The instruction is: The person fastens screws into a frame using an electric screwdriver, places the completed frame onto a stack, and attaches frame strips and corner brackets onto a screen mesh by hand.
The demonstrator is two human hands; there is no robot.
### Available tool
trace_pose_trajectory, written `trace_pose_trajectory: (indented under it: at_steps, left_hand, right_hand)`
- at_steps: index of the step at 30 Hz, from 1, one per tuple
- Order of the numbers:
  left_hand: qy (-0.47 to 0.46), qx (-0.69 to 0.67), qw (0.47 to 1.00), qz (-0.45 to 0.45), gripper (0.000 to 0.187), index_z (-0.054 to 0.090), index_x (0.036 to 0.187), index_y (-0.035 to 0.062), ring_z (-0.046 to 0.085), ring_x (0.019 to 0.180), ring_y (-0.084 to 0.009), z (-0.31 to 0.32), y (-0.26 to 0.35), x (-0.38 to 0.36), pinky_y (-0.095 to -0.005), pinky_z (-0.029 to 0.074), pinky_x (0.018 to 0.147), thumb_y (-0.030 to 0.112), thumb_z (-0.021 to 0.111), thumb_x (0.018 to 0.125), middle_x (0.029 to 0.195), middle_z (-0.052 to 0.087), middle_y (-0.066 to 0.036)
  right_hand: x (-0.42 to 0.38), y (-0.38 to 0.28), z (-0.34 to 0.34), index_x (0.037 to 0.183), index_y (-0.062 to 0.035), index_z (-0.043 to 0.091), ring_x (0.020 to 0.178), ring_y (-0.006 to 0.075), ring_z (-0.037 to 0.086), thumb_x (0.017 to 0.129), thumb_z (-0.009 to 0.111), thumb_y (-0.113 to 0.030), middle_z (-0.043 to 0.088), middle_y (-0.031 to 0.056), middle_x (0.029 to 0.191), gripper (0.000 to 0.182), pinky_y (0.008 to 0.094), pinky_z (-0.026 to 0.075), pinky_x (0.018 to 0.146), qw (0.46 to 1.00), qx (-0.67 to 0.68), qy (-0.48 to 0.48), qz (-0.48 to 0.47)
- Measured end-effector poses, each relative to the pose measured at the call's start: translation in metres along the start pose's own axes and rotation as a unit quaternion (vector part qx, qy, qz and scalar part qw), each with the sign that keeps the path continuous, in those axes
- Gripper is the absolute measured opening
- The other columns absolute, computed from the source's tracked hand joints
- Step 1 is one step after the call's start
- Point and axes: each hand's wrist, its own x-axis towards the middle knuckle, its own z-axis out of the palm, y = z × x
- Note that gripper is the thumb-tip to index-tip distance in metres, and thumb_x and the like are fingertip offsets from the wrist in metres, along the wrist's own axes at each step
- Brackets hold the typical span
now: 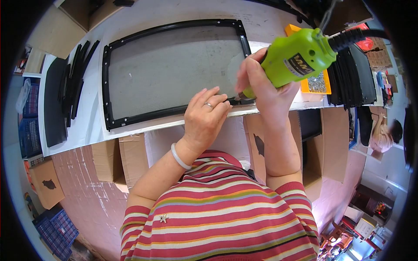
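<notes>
A black rectangular frame (106, 82) with small screws or holes along its edges lies on the white table, around a grey panel (174, 65). My right hand (272, 87) is wrapped round a green electric screwdriver (296, 56), whose tip points down at the frame's near right corner. Just left of that tip, my left hand (207, 113) rests at the frame's near edge with its fingers bent together. Whether those fingers pinch anything small is hidden. A yellow bin (327, 82) of small screws stands right of the screwdriver.
Black strips (77, 78) and a dark flat panel (55, 102) lie on the table's left side. Stacked black parts (348, 78) are at the right. Open cardboard boxes (333, 143) stand below the table edge. A person (381, 135) is farther off at the right.
</notes>
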Motion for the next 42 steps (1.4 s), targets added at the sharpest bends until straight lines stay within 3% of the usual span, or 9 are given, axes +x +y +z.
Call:
trace_pose_trajectory:
  at_steps: [18,22,24,28,29,32,34,37,42]
  left_hand:
    - [-0.002,-0.004,1.0,0.004,0.013,0.07,0.091,0.0084,0.067,0.114,-0.0281,0.009,-0.004,-0.005,-0.0477,0.052,0.101,0.01,0.076,0.079,0.105,0.072,-0.006]
    - [0.011,-0.011,1.0,0.01,0.008,0.068,0.089,0.0078,0.066,0.117,-0.0268,0.009,-0.005,-0.01,-0.0473,0.049,0.105,0.011,0.065,0.082,0.107,0.07,-0.008]
    - [0.003,-0.007,1.0,0.015,0.008,0.068,0.09,0.0084,0.066,0.117,-0.0262,0.001,-0.007,-0.007,-0.047,0.05,0.105,0.012,0.067,0.083,0.108,0.07,-0.007]
    - [-0.018,-0.039,0.999,0.008,0.011,0.069,0.092,0.0083,0.065,0.119,-0.0287,-0.001,-0.012,-0.007,-0.0468,0.051,0.106,0.011,0.07,0.081,0.109,0.071,-0.006]
    - [-0.043,-0.104,0.994,-0.012,0.017,0.068,0.098,0.0066,0.064,0.121,-0.0321,-0.006,-0.014,-0.005,-0.0451,0.051,0.106,0.007,0.068,0.08,0.113,0.07,-0.008]
    - [-0.015,-0.039,0.998,-0.036,0.034,0.066,0.112,0.0054,0.062,0.123,-0.0389,-0.042,-0.05,0.013,-0.0458,0.052,0.104,-0.004,0.061,0.079,0.122,0.066,-0.016]
    - [-0.008,0.104,0.992,-0.073,0.034,0.066,0.113,0.0032,0.059,0.124,-0.0426,-0.075,-0.082,0.03,-0.0459,0.052,0.103,-0.003,0.061,0.08,0.128,0.063,-0.022]
    - [-0.027,0.253,0.961,-0.103,0.028,0.067,0.109,0.0001,0.056,0.128,-0.0418,-0.104,-0.126,0.039,-0.0422,0.05,0.105,-0.002,0.06,0.081,0.129,0.063,-0.02]
    - [-0.062,0.233,0.967,-0.086,0.021,0.069,0.099,-0.0014,0.063,0.103,-0.033,-0.116,-0.136,0.035,-0.0395,0.054,0.089,-0.002,0.059,0.079,0.109,0.068,-0.014]
  right_hand:
    - [0.009,0.011,-0.007,0.078,-0.0022,0.054,0.051,0.0144,0.056,0.081,0.059,0.011,0.059,0.0082,0.067,0.015,0.026,0.046,0.047,0.992,0.044,-0.093,0.074]
    - [0.022,-0.002,-0.018,0.085,-0.0037,0.057,0.061,0.0168,0.064,0.085,0.064,0.004,0.064,0.0093,0.073,0.01,0.0279,0.053,0.057,0.955,-0.106,-0.267,0.065]
    - [0.035,0.002,-0.029,0.093,-0.0042,0.055,0.057,0.0167,0.063,0.088,0.075,-0.016,0.063,0.0106,0.072,0.024,0.0286,0.053,0.052,0.958,0.018,-0.288,-0.002]
    - [0.083,-0.009,-0.038,0.106,-0.0057,0.055,0.059,0.0148,0.058,0.098,0.065,-0.017,0.061,0.0093,0.075,0.017,0.028,0.051,0.057,0.976,0.15,-0.153,-0.029]
    - [0.092,-0.01,-0.024,0.11,-0.0038,0.057,0.072,0.0148,0.062,0.1,0.06,-0.016,0.061,0.0072,0.08,0.016,0.0284,0.053,0.068,0.993,0.081,-0.08,-0.009]
    - [0.137,0.007,0.007,0.122,0.0008,0.065,0.099,0.0165,0.067,0.096,0.067,-0.017,0.07,0.0092,0.111,0.032,0.033,0.053,0.09,0.984,-0.107,-0.131,-0.049]
    - [0.166,0.025,0.028,0.125,-0.0058,0.067,0.104,0.0149,0.064,0.095,0.073,-0.023,0.067,0.0054,0.119,0.036,0.0316,0.052,0.09,0.965,-0.21,-0.144,-0.069]
    - [0.213,0.073,0.067,0.102,-0.0004,0.065,0.089,0.0244,0.063,0.084,0.085,-0.03,0.064,0.0117,0.097,0.04,0.0372,0.051,0.079,0.947,-0.247,-0.08,-0.191]
    - [0.219,0.093,0.119,0.11,-0.0025,0.065,0.101,0.0378,0.062,0.08,0.085,-0.022,0.062,0.0176,0.107,0.041,0.0448,0.052,0.087,0.938,-0.288,-0.009,-0.194]
